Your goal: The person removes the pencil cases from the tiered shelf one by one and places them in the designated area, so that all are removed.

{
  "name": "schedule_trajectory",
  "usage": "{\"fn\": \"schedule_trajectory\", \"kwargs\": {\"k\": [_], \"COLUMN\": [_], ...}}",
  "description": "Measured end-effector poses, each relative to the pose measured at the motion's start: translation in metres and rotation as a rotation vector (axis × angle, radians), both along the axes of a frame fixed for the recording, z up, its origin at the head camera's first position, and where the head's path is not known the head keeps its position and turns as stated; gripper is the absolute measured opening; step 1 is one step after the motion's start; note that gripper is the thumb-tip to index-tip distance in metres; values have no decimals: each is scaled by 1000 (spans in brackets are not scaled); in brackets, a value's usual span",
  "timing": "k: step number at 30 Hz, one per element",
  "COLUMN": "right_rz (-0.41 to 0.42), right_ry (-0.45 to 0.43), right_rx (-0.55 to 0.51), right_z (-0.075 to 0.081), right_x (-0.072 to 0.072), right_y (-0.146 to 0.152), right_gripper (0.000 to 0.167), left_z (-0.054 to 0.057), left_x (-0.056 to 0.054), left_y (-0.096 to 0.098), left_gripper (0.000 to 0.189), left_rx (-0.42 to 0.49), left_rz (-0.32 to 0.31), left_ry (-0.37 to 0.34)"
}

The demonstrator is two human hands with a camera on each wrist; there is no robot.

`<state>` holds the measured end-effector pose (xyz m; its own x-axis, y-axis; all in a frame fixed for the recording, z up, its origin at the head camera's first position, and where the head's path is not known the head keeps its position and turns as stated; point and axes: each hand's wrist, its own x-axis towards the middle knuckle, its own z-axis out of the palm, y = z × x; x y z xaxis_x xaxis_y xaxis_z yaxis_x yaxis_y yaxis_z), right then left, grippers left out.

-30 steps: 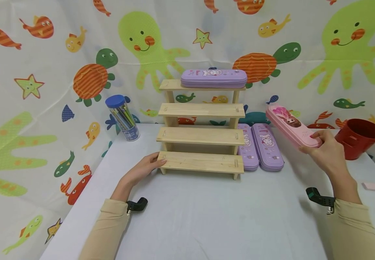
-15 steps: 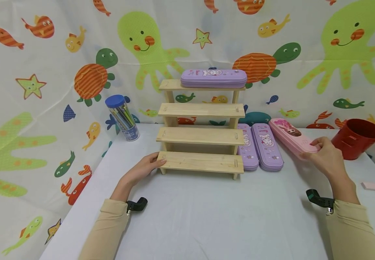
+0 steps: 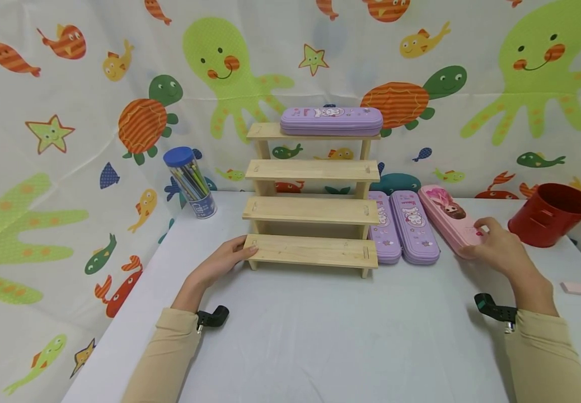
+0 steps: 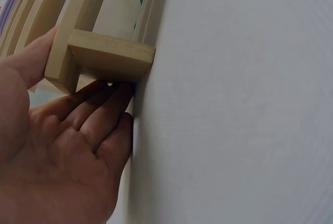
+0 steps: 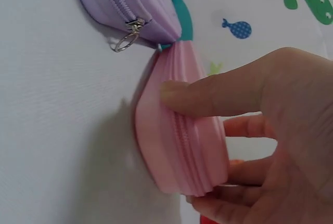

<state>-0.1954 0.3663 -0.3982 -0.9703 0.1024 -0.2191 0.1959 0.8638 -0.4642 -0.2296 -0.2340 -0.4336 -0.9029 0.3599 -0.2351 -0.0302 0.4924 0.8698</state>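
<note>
My right hand (image 3: 502,249) holds the near end of a pink pencil case (image 3: 450,217) with a girl's picture on its lid. In the right wrist view, the thumb lies on the zipped end of the pink case (image 5: 179,140), with the other fingers along its far side. The pink case lies beside two purple pencil cases (image 3: 414,226) on the table. My left hand (image 3: 222,260) holds the left end of the lowest step of a wooden step rack (image 3: 310,251). Its thumb is over the board, its fingers beside the leg (image 4: 112,54).
Another purple pencil case (image 3: 331,121) lies on the rack's top step. A blue-lidded tub of pencils (image 3: 190,182) stands at the back left. On the right are a tilted red bucket (image 3: 547,215) and a small pink block (image 3: 577,289). A patterned cloth (image 3: 351,45) hangs behind.
My right hand has lowered the pink pencil case to the table beside the purple ones, its near end moving left and down in the head view. The left hand has stayed on the rack.
</note>
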Motion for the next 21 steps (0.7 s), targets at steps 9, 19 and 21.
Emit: {"fn": "schedule_trajectory", "kwargs": {"k": [9, 19, 21], "right_rz": [110, 157, 166], "right_ry": [-76, -85, -88], "right_rx": [2, 6, 7], "right_z": [12, 15, 16], "right_x": [3, 1, 1], "right_y": [-1, -3, -4], "right_gripper": [91, 87, 87], "left_z": [-2, -1, -1], "left_x": [-3, -2, -2], "left_y": [0, 1, 1], "left_gripper": [75, 76, 76], "left_rx": [7, 8, 9], "left_rz": [-3, -7, -5], "left_ry": [0, 0, -1]}}
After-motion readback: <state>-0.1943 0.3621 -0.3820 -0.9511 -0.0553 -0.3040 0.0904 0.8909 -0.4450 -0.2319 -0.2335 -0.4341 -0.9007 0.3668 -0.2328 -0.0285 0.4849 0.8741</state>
